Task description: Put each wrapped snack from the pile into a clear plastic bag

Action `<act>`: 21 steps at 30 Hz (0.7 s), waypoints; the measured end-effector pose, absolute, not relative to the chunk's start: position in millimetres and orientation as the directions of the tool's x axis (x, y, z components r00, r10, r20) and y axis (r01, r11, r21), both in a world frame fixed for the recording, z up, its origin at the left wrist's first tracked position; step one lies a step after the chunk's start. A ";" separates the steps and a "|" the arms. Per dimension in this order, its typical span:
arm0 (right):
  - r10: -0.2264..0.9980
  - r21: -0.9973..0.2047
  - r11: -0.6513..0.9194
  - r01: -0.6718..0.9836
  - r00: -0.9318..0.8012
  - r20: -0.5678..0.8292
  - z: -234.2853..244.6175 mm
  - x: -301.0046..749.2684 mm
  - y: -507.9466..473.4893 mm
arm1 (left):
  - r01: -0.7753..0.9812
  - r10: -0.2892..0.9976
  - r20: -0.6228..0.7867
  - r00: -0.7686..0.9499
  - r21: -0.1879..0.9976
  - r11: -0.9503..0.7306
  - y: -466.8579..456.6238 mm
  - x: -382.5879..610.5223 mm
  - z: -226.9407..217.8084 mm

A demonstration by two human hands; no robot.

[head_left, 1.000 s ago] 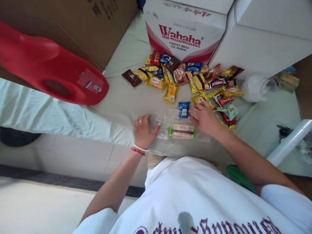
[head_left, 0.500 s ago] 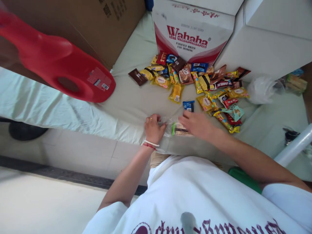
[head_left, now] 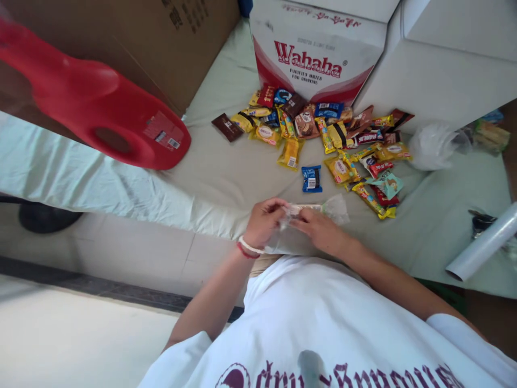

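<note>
A clear plastic bag [head_left: 337, 209] with small packed snacks in it lies at the near edge of the covered surface. My left hand [head_left: 264, 222] pinches the bag's left end between thumb and fingers. Closed on the same bag from the right is my right hand [head_left: 323, 230], its fingertips close to the left ones. Fingers partly hide the contents. Just beyond the bag sits a blue snack packet [head_left: 312, 179]. Farther back, several wrapped snacks are heaped, among them a yellow packet [head_left: 291, 153] and a dark brown packet [head_left: 227, 127].
A white and red water carton [head_left: 315, 48] stands behind the heap. On the left lies a large red jug [head_left: 117, 116] by a brown cardboard box [head_left: 161, 48]. Crumpled clear plastic [head_left: 432, 146] and a plastic-film roll [head_left: 482, 242] are at the right.
The bag has been turned, its loose end now pointing right. My left hand has shifted right and pinches it; my right hand has drawn back toward me, uncovering the blue packet.
</note>
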State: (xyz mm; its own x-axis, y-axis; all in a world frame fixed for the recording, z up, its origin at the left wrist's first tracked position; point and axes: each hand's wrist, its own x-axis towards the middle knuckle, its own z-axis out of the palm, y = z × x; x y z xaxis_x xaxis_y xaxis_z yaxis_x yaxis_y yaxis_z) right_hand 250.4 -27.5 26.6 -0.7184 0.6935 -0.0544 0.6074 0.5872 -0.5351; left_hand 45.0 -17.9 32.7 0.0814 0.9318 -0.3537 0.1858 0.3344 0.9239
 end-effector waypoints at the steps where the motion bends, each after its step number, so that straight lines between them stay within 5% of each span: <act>1: 0.684 -0.582 0.592 0.558 -0.729 -0.004 26.6 252.6 -27.9 | 0.283 0.948 -0.302 0.101 0.922 0.263 -20.6 59.4 34.9; 5: 0.818 -0.676 0.500 0.542 -0.552 0.162 29.4 276.5 -27.6 | 0.752 0.973 -0.109 0.203 0.653 -0.084 -37.2 103.2 37.4; 8: 0.964 -0.508 0.255 0.823 -0.177 0.197 26.3 303.2 -25.2 | 0.883 0.958 -0.067 0.278 0.410 -0.228 -53.1 114.3 31.8; 12: 0.989 -0.372 0.147 0.916 -0.123 0.086 27.0 322.7 -22.9 | 0.918 0.941 -0.043 0.334 0.240 -0.315 -65.4 115.0 20.0; 17: 0.967 -0.441 0.159 0.884 -0.228 -0.109 53.8 288.5 -14.9 | 0.901 0.931 0.050 0.361 0.240 -0.362 -65.1 116.2 14.0; 21: 0.891 -0.469 0.258 0.845 -0.395 -0.222 55.9 248.3 -3.1 | 0.831 0.926 0.111 0.360 0.413 -0.373 -60.6 100.6 16.2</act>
